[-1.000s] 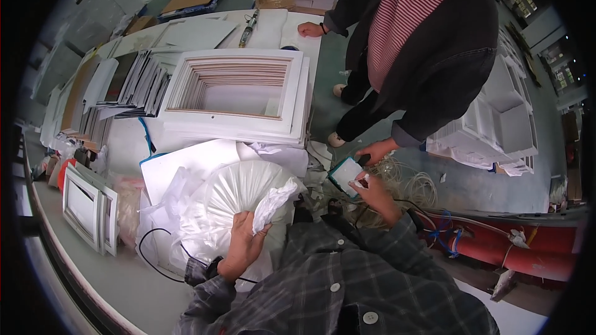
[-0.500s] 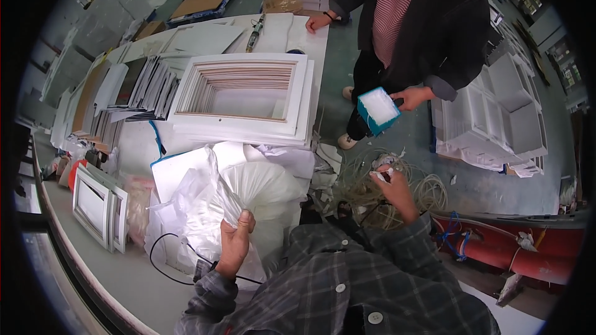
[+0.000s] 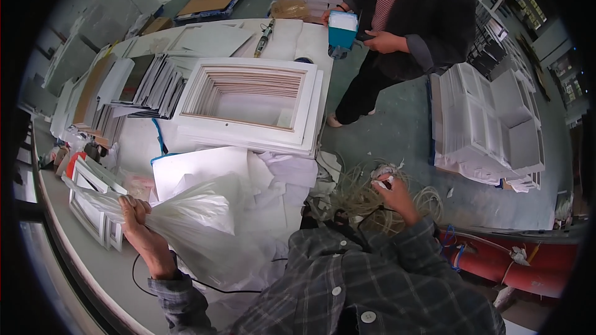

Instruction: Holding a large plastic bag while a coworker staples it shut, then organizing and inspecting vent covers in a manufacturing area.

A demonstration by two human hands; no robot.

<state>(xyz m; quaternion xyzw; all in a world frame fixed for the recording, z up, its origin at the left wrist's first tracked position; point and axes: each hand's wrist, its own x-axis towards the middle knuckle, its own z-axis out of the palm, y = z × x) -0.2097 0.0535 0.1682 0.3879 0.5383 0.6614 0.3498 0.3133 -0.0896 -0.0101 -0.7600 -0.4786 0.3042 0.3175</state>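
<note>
My left hand (image 3: pixel 138 223) is closed round the gathered neck of a translucent white plastic bag (image 3: pixel 202 211). The bag stretches out to the right of the fist, and its loose end sticks out on the left. My right hand (image 3: pixel 400 198) is out to the right, above coiled clear hose (image 3: pixel 354 192). Its fingers are bent round a small white scrap (image 3: pixel 386 183), too small to name surely. White sheets (image 3: pixel 217 167) lie behind the bag.
White rectangular frames (image 3: pixel 248 133) are stacked on the table, with thin panels (image 3: pixel 152 90) to their left. A power screwdriver (image 3: pixel 264 40) lies behind. Across the table's right corner, a person (image 3: pixel 422 37) holds a teal box (image 3: pixel 341 34). Red pipes (image 3: pixel 534 270) run at right.
My left hand has swung left, pulling the bag's neck with it; the bag has flattened and stretched. The other person has carried the teal box toward the table. My right hand has hardly moved.
</note>
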